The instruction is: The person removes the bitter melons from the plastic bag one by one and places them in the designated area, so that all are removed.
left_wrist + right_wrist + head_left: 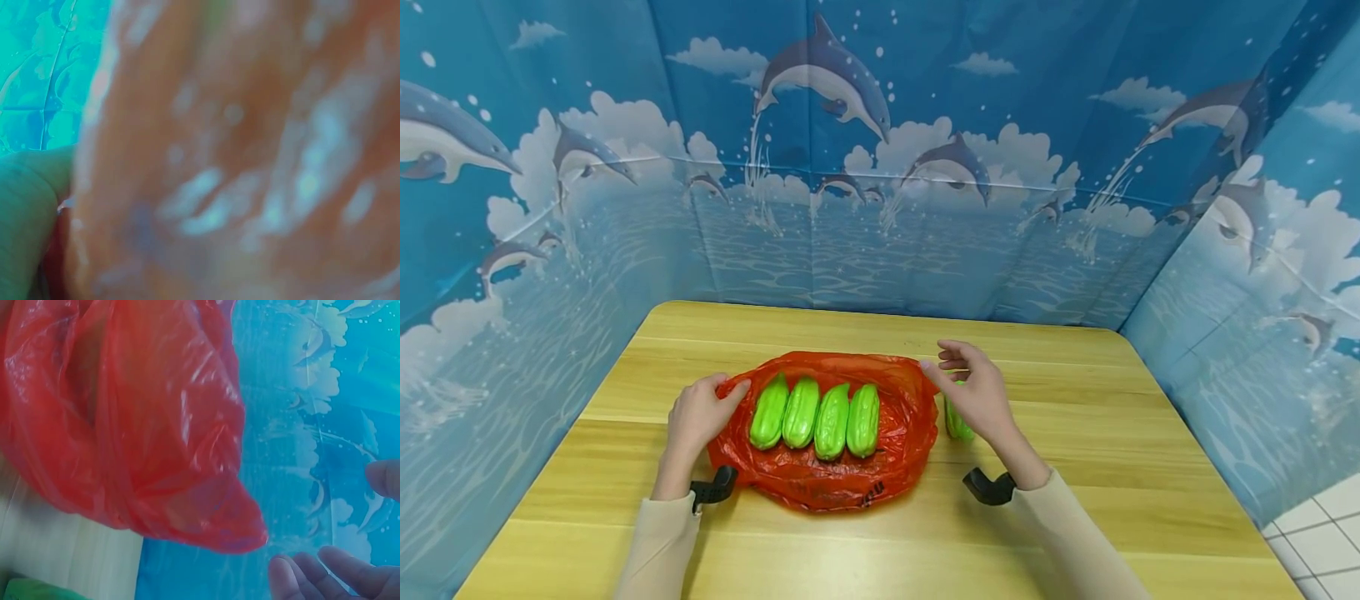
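Observation:
A red plastic bag [895, 475] lies on the table with its mouth spread wide. Several bright green, ridged, gourd-like vegetables [801, 412] sit side by side within it. My left hand [698, 412] pinches the bag's left rim between thumb and fingers; the bag fills most of the left wrist view, blurred. Beside the right rim hovers my right hand [973, 392], fingers slightly bent and thumb apart. The right wrist view shows its fingers [356, 575] just off the bag's corner, holding nothing. Another green vegetable [957, 421] lies on the table below that hand, partly hidden.
The wooden table [1075, 400] extends around the bag on all sides. A blue curtain [865, 250] printed with dolphins hangs behind it and along both sides. White floor tiles [1318, 533] show at the lower right.

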Action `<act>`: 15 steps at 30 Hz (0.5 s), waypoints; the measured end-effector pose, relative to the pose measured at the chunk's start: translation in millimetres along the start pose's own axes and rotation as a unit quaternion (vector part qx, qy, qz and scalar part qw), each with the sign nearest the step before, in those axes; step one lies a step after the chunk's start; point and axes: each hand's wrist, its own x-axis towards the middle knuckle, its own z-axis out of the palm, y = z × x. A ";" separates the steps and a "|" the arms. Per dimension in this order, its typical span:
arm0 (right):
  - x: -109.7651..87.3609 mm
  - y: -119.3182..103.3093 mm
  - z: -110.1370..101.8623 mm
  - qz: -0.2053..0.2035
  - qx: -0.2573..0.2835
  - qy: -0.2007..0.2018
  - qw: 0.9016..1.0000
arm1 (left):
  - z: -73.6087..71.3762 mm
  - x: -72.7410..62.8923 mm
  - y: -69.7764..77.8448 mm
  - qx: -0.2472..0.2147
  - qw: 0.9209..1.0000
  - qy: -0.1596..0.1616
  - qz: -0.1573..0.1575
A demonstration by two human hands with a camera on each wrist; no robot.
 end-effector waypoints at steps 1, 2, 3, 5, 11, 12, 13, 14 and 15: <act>0.0 -1.3 0.7 0.000 0.001 -0.003 1.000 | 0.1 0.0 -0.1 0.001 1.000 0.000 -0.001; 0.1 -2.3 1.5 -0.001 0.002 -0.006 1.000 | 0.2 0.1 -0.2 0.001 1.000 0.000 -0.001; 0.2 -3.2 2.2 -0.002 0.003 -0.009 1.000 | 0.3 0.1 -0.2 0.001 1.000 0.000 -0.002; 0.2 -4.6 3.6 -0.004 0.004 -0.014 1.000 | 0.4 0.3 -0.4 0.002 1.000 -0.001 -0.002; -0.6 -6.1 6.8 -0.003 0.005 -0.026 1.000 | 0.5 0.6 -1.3 0.004 1.000 -0.001 -0.002; -0.6 -6.3 7.4 -0.004 0.005 -0.027 1.000 | 0.3 0.6 -1.3 0.004 1.000 -0.001 -0.002; -0.5 -6.5 8.1 -0.005 0.007 -0.028 1.000 | 0.3 0.4 -1.2 0.004 1.000 -0.001 -0.002; -0.3 -6.6 8.8 -0.008 0.008 -0.030 0.999 | 0.2 0.3 -1.1 0.004 1.000 -0.001 -0.001; -0.2 -6.9 9.5 -0.011 0.009 -0.031 0.999 | 0.3 0.2 -1.1 0.005 1.000 -0.001 0.000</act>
